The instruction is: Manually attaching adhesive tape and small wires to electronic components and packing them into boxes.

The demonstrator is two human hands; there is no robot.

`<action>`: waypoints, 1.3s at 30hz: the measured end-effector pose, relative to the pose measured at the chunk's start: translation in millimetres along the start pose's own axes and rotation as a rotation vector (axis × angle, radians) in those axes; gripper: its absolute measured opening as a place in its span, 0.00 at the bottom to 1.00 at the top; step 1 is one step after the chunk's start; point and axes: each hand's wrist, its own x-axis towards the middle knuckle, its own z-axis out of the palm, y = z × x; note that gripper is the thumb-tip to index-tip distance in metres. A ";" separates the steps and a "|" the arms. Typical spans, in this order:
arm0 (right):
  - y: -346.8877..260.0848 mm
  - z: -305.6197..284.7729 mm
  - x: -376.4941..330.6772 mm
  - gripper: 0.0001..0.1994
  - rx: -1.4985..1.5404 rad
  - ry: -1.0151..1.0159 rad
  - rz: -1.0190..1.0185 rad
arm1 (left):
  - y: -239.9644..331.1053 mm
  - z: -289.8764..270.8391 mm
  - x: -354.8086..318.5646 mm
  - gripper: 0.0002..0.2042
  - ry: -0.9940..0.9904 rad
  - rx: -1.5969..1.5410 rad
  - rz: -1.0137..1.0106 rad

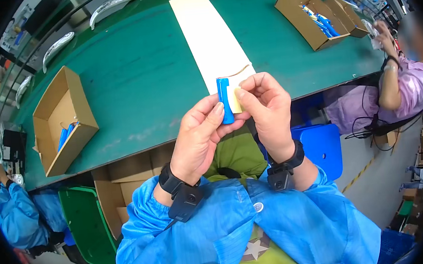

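Workpiece: I see a blue cylindrical cell held upright in front of my chest, just above the near edge of the green table, not resting on anything.
Label: a small pale yellow sticker lies against the right side of the cell, partly covered by my fingers; I cannot tell how much of it is already stuck down.
Left hand: thumb and fingers closed around the lower half of the cell, pinching it from the left and from behind.
Right hand: fingertips pressed together on the sticker, holding it against the cell.
Step in hand, as I judge it: wrapping the sticker onto the cell body.
Method: I would keep the left-hand pinch low, so the wrapping zone is free; align the sticker's edge parallel to the cell's axis before pressing; then roll the cell with the left hand while the right thumb smooths from the stuck edge outward.
Risk: a skewed first contact will spiral the wrap; pressing in the middle first may trap a crease.
Sticker supply: a long cream backing strip lies on the table just beyond my hands, with one corner curled up.
Left stock: an open cardboard box with a few blue cells inside.
Far stock: another open cardboard box with blue cells, at the far right.
Surroundings: a co-worker in a pink smock sits at the right and another person in a blue sleeve at the left, both well apart from my hands.
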 end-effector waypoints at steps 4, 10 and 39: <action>1.0 4.2 -0.9 0.05 -0.158 0.032 -0.158 | 3.5 10.7 -1.7 0.17 0.032 0.045 0.018; 4.9 -7.2 1.1 0.07 -0.592 0.071 -0.438 | 1.4 8.4 1.5 0.14 0.083 0.322 0.070; -6.5 -417.1 316.5 0.19 -1.678 0.304 -0.257 | 218.5 -133.0 -100.6 0.07 0.975 2.093 0.262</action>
